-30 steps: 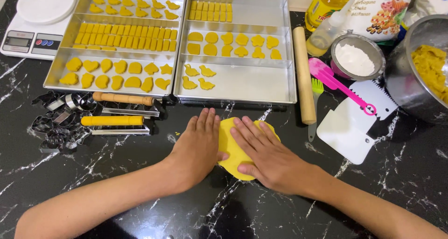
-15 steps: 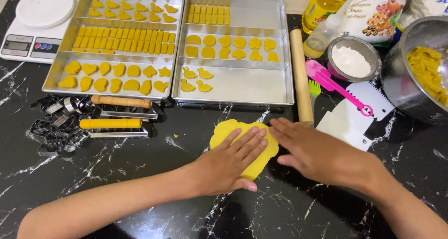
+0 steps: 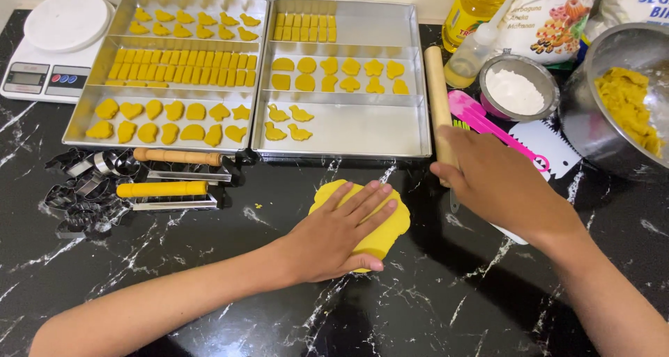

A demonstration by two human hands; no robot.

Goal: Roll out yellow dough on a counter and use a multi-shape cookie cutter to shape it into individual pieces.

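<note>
On the black marbled worktop (image 3: pixel 209 287), at lower centre, our left hand (image 3: pixel 341 235) presses spread fingers flat on the yellow dough (image 3: pixel 390 228). Our right hand (image 3: pixel 498 183) curls around the wooden rolling pin (image 3: pixel 435 92); rolling needs it lifted over.

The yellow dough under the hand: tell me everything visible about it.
The yellow dough is a flattened, smooth, soft-looking slab with an uneven, lobed edge, lying flat on the black marbled countertop just in front of the right-hand baking tray. The left hand rests palm-down on it, fingers spread, hiding much of its surface. The right hand is off it, on the wooden rolling pin.
</note>
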